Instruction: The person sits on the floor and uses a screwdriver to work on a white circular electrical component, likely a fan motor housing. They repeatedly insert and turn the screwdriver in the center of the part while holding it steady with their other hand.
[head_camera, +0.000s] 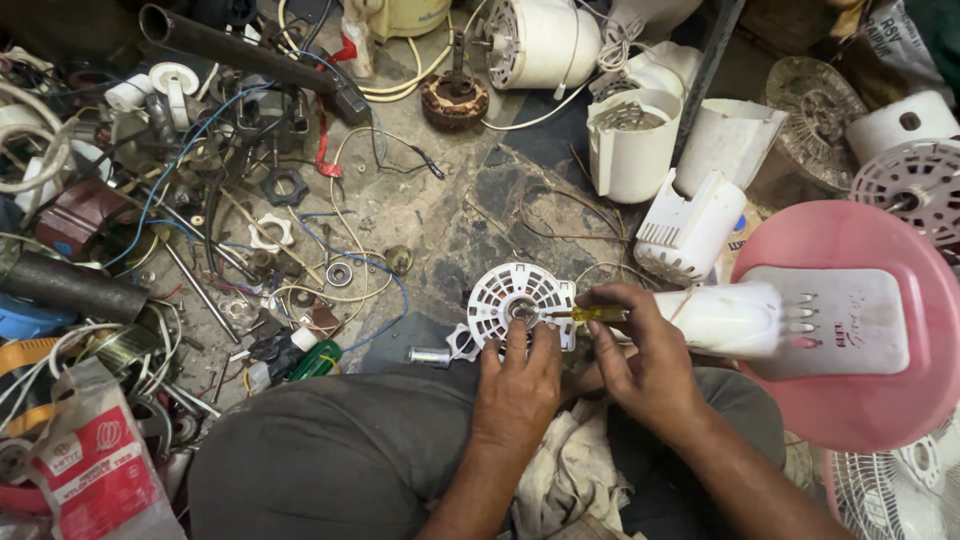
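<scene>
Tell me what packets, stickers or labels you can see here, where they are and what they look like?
Plastic packet: bottom left corner among wires, crinkly clear bag with a red and white printed panel.
Printed bag: top right corner, white with dark lettering, only partly in view.
Small marking: on the white panel of the pink fan base, right side, tiny and red.
No screens or signs show.

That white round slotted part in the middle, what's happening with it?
A person sits on the floor with the white slotted motor cover at their lap. The left hand steadies it, while the right hand holds a yellow-handled screwdriver with its tip at the cover's centre. A pink fan base lies to the right, and loose wires lie on the floor to the left.
</scene>
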